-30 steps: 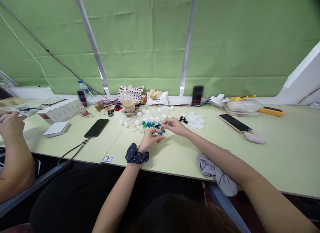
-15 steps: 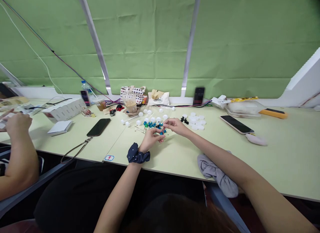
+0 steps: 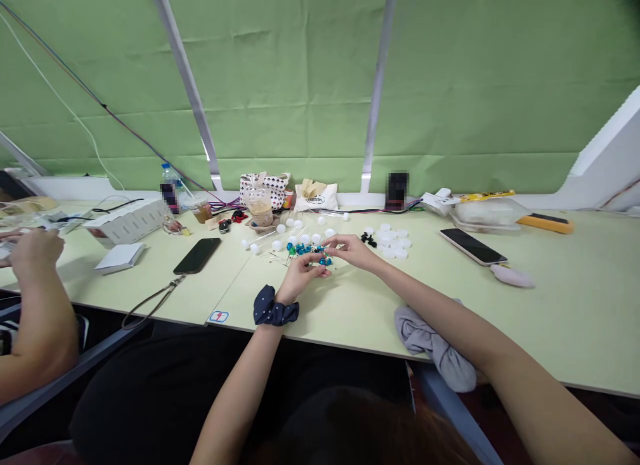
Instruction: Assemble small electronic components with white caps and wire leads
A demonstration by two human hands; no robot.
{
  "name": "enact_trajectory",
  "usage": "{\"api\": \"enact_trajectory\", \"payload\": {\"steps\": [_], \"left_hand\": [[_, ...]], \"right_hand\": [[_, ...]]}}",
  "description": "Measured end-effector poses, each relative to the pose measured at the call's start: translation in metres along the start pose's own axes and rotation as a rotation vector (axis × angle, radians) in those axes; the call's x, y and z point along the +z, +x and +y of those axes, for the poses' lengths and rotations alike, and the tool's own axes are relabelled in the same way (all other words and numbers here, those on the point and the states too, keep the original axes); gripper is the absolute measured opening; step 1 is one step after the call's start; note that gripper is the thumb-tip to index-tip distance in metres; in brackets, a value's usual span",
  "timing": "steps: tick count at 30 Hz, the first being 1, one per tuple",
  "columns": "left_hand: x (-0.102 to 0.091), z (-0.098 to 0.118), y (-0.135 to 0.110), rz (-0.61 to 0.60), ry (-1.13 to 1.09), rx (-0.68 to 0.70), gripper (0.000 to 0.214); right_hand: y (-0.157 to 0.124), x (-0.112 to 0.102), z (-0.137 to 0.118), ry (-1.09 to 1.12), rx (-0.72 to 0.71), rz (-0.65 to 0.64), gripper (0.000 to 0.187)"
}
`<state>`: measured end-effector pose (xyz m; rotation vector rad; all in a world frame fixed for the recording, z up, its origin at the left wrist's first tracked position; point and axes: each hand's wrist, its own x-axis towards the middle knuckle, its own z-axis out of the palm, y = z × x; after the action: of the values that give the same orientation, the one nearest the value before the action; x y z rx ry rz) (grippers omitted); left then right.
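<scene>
My left hand [image 3: 301, 275], a dark dotted scrunchie [image 3: 274, 307] at its wrist, is closed with thumb and fingers together around a small blue piece [image 3: 327, 261]. My right hand [image 3: 354, 251] reaches in from the right, its fingertips pinched close to the left ones; whatever is in that pinch is too small to make out. Just behind both hands lies a pile of small blue and green pieces [image 3: 300, 249], with thin metal pins beside it. Clear tubes with white caps [image 3: 277, 245] are scattered past the pile.
Loose white caps [image 3: 393, 241] and small black pieces [image 3: 369, 240] lie right of my hands. Phones rest on both sides, one black [image 3: 197, 255], one [image 3: 473, 246] near a pink object. A drink cup [image 3: 261, 205] stands behind. Another person's hand [image 3: 37, 250] works at the left.
My hands stay nearly in place. The right fingertips have shifted slightly, and the left fingers have turned a little around the blue piece.
</scene>
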<state>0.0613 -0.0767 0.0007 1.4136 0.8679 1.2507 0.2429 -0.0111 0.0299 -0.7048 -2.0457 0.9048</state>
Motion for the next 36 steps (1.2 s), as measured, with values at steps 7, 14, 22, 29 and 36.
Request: {"api": "enact_trajectory", "payload": {"steps": [7,14,22,29,36], "left_hand": [[-0.002,0.003,0.001,0.122,-0.099,0.019,0.039],[-0.004,-0.001,0.002,0.136,-0.119,0.023,0.038],[-0.002,0.003,0.000,0.127,-0.095,0.019,0.036],[-0.002,0.002,0.000,0.120,-0.092,0.020,0.036],[-0.002,0.002,0.000,0.111,-0.090,0.014,0.037]], "right_hand": [[0.011,-0.031,0.044,-0.385,0.441,0.041,0.029],[0.006,-0.056,0.059,-0.721,0.398,-0.137,0.019],[0.006,-0.061,0.063,-0.750,0.446,-0.252,0.018],[0.004,-0.060,0.062,-0.723,0.427,-0.299,0.023],[0.002,-0.058,0.055,-0.748,0.438,-0.332,0.032]]}}
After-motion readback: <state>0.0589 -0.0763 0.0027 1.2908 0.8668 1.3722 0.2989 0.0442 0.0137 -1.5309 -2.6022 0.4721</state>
